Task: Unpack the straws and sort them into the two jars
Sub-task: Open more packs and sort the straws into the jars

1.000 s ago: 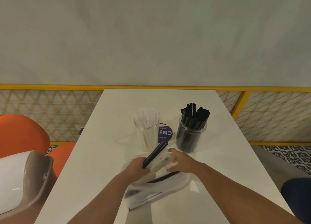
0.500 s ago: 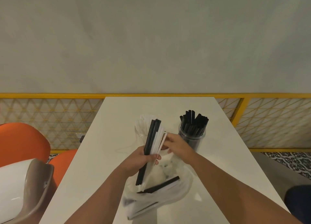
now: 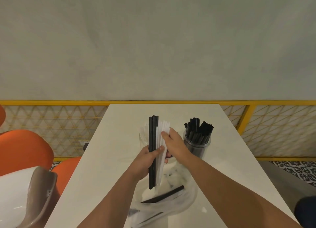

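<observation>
Now Splitting the Bundle by Colour

Head view: left hand (image 3: 148,161) clamps a mixed bundle upright, black straws (image 3: 152,142) outermost. Right hand (image 3: 172,144) pinches the white straws (image 3: 162,133) above that grip, probably separating them. Black-straw jar (image 3: 197,142) stands right; bag (image 3: 164,200) lies below.

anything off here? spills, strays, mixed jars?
Nothing stands out. The jar on the right holds only black straws. The left hand grips a mixed black-and-white bunch, right hand picking at the white ones. Remaining straws lie in the plastic bag.
</observation>
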`<state>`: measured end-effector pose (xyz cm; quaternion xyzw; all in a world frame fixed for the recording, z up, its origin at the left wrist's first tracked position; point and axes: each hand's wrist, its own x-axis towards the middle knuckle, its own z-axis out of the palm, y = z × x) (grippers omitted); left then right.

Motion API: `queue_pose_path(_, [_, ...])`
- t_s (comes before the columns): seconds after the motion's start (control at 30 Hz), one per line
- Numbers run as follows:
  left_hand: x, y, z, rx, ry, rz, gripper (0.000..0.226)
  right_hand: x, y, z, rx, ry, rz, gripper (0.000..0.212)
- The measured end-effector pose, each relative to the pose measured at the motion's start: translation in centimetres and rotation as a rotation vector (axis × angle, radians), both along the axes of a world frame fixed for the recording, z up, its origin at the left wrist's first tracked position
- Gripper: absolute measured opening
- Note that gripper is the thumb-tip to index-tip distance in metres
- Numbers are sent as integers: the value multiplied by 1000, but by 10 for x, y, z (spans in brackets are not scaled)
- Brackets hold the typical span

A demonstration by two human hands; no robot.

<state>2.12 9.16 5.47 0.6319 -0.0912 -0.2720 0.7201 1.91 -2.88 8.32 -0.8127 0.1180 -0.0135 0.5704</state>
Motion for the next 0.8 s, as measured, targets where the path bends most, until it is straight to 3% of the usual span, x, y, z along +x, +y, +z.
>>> queue_pose_path(0.17, [3, 3, 1, 0, 18, 164, 20, 7, 9, 8, -11, -19, -99, 25])
queue_pose_path(0.3, [16, 15, 2, -43, 39, 334, 13, 21, 7, 20, 332, -114, -255, 14])
queue_pose_path(0.4, [26, 26, 1, -104, 114, 414, 13, 35, 5, 29, 398, -175, -266, 11])
queue_pose_path(0.8, [27, 14, -14, -118, 136, 541, 14, 38, 30, 8, 124, -302, -162, 12])
